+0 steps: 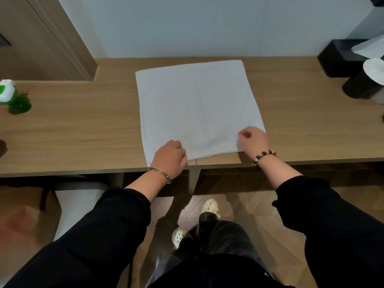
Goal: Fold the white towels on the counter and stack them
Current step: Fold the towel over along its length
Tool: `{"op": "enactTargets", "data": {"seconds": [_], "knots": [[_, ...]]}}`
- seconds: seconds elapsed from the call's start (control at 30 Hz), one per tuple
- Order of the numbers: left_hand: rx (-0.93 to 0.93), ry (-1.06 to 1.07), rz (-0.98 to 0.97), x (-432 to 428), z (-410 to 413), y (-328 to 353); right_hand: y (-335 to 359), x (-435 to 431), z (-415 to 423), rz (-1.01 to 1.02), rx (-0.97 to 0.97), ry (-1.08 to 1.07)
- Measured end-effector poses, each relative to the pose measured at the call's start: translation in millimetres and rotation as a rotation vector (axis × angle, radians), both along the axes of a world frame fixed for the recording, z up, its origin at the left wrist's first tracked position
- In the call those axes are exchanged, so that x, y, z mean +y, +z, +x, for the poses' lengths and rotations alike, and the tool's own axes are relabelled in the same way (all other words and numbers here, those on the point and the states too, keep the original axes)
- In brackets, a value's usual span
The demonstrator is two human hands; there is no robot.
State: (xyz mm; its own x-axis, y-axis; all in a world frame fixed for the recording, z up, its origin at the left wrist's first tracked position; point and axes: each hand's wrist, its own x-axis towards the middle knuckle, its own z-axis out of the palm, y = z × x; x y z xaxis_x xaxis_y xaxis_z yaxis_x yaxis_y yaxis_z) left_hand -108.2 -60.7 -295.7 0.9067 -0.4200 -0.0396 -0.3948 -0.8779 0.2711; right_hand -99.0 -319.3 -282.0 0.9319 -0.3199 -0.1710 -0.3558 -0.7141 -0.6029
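The white towel point(195, 104) lies flat and square on the worktop point(83, 129). The left grip point(170, 159) and right grip point(252, 142) hold its near corners; the rest spreads out beyond them.

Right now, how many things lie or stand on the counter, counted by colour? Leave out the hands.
White: 1, the towel
Green: 1, the bottle
Black: 2, the box and the cylinder
Total: 4
A dark shape at the left edge is cut off and not counted.

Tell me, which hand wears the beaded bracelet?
The right hand, at the near right corner of the towel; the left hand wears a thin metal bangle.
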Motion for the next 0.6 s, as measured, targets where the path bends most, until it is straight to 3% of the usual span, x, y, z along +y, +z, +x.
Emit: {"op": "enactTargets", "data": {"seconds": [0.07,0.13,0.23,0.5,0.6], "knots": [[-0.031,0.132,-0.028,-8,5,-2,4,-19,0,0.033,-0.021,-0.299],[0.006,0.188,0.078,-15,7,-8,6,-36,-2,0.046,0.076,-0.462],[0.166,0.182,0.235,-20,3,-20,4,-50,-3,0.096,0.226,-0.452],[0.176,0.169,0.295,-19,4,-34,9,-57,-2,0.074,0.239,-0.435],[0.182,0.176,0.293,-19,5,-35,12,-61,-1,0.327,0.295,-0.58]]}}
